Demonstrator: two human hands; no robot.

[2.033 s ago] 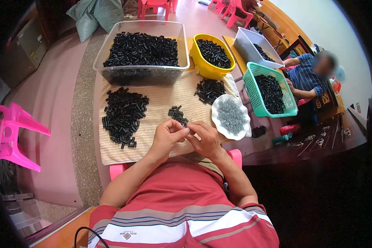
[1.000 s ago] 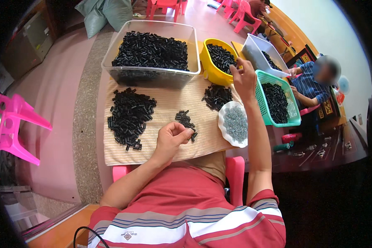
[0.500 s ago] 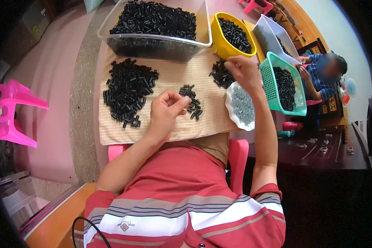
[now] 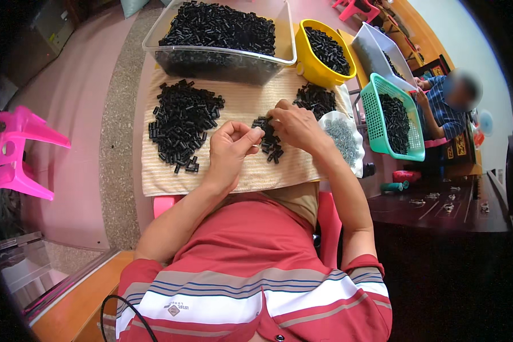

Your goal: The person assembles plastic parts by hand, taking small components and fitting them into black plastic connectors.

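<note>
My left hand [image 4: 231, 149] is closed in a pinch, thumb against the bent forefinger, just left of a small pile of short black tubular parts [image 4: 273, 153]. Whatever lies between those fingertips is too small to make out. Over the far end of that pile, my right hand [image 4: 296, 124] bends down with its fingers drawn together. Its fingertips are partly hidden among the parts. A larger pile of black parts [image 4: 183, 122] lies to the left, and another pile [image 4: 315, 100] lies beyond my right hand. Beside my right wrist, a white scalloped dish [image 4: 357, 161] holds small silvery metal pieces.
At the table's far side stand a clear bin [image 4: 219, 58] and a yellow basket [image 4: 302, 48], both full of black parts. To the right are a green basket [image 4: 376, 122] and a white bin [image 4: 376, 48]. Another person [image 4: 447, 105] sits there. A pink stool [image 4: 20, 148] stands left.
My right hand has come from beside the yellow basket, left and nearer, down to the small pile. My left hand keeps its pinch in nearly the same place.
</note>
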